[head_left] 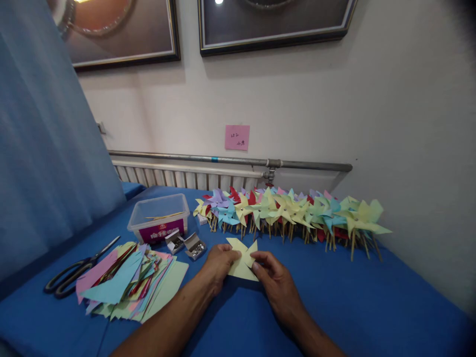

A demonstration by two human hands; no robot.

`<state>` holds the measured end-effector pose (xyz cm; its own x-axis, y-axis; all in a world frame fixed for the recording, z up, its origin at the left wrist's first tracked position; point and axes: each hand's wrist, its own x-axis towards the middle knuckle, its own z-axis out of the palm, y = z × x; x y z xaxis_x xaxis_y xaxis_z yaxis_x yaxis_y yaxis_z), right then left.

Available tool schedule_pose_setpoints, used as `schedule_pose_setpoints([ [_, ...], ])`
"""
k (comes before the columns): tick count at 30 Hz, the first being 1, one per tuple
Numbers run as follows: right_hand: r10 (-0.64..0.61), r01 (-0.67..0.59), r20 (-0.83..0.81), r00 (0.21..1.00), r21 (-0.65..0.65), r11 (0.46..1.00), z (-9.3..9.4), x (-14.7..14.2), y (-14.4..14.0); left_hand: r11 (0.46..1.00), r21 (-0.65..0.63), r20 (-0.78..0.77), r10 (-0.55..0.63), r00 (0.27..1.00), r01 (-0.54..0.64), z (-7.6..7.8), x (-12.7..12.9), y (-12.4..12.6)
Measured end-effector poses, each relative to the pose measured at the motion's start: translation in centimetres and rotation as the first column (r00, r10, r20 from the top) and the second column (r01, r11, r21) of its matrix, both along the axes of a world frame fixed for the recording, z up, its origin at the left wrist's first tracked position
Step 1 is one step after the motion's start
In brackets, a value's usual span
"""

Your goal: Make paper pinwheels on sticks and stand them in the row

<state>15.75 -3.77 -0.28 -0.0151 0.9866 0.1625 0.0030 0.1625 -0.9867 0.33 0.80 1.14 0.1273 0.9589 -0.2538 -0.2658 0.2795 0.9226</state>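
Note:
Between my hands is a pale yellow sheet of paper [241, 267] with cuts in it and some of its corners raised, partly shaped like a pinwheel. My left hand [220, 263] pinches its left side, thumb on top. The fingers of my right hand [273, 277] are closed on its right edge near a raised corner. Left of my hands lie two small open boxes of metal pins, one box [195, 246] nearer to me and the other box [174, 242] beside it. Past my hands stand many finished paper pinwheels [286, 210] on thin sticks.
A pile of cut coloured paper [126, 285] lies at the left, with black-handled scissors [76, 272] beside it. A clear plastic tub [158, 204] holding thin sticks stands behind. Blue cloth [357, 307] covers the table. Pipes [238, 160] and a radiator run along the wall.

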Motion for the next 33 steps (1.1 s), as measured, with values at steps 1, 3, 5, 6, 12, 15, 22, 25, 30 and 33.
schedule_pose_setpoints([
  [1,-0.018,0.019,0.022,1.000,-0.007,1.000,-0.1,0.1,0.1,1.000,0.002,-0.011,-0.007,1.000,0.007,0.0,0.1,-0.1],
  [3,-0.060,0.061,0.047,0.997,-0.018,0.998,-0.2,0.2,0.4,1.000,0.004,-0.040,-0.030,0.999,0.030,0.0,0.3,-0.3],
  [5,-0.097,0.099,0.058,0.994,-0.036,0.994,-0.3,0.3,0.6,0.999,0.012,-0.072,-0.050,0.996,0.051,-0.1,0.5,-0.5],
  [6,-0.112,0.115,0.061,0.992,-0.050,0.992,-0.3,0.3,0.7,0.998,0.016,-0.086,-0.053,0.995,0.054,-0.2,0.6,-0.6],
  [12,-0.164,0.176,0.127,0.978,-0.094,0.980,-0.3,0.0,0.7,0.996,0.057,-0.128,-0.055,0.990,0.063,-1.1,1.0,-0.7],
  [15,-0.199,0.216,0.183,0.963,-0.083,0.973,-0.2,-0.1,0.8,0.997,0.051,-0.136,-0.056,0.989,0.064,-1.3,1.2,-0.6],
  [22,-0.278,0.303,0.276,0.920,-0.050,0.952,-0.2,-0.2,1.0,0.998,0.051,-0.146,-0.041,0.988,0.049,-1.3,1.3,-0.5],
  [25,-0.267,0.293,0.286,0.920,-0.053,0.955,0.0,-0.2,0.9,0.997,0.049,-0.149,-0.044,0.988,0.052,-1.3,1.3,-0.6],
  [30,-0.226,0.250,0.280,0.933,-0.054,0.967,0.4,-0.3,0.6,0.997,0.066,-0.175,-0.037,0.984,0.050,-1.4,1.2,-0.7],
  [33,-0.190,0.212,0.264,0.946,-0.060,0.975,0.5,-0.3,0.5,0.996,0.069,-0.176,-0.039,0.984,0.052,-1.4,1.2,-0.6],
])
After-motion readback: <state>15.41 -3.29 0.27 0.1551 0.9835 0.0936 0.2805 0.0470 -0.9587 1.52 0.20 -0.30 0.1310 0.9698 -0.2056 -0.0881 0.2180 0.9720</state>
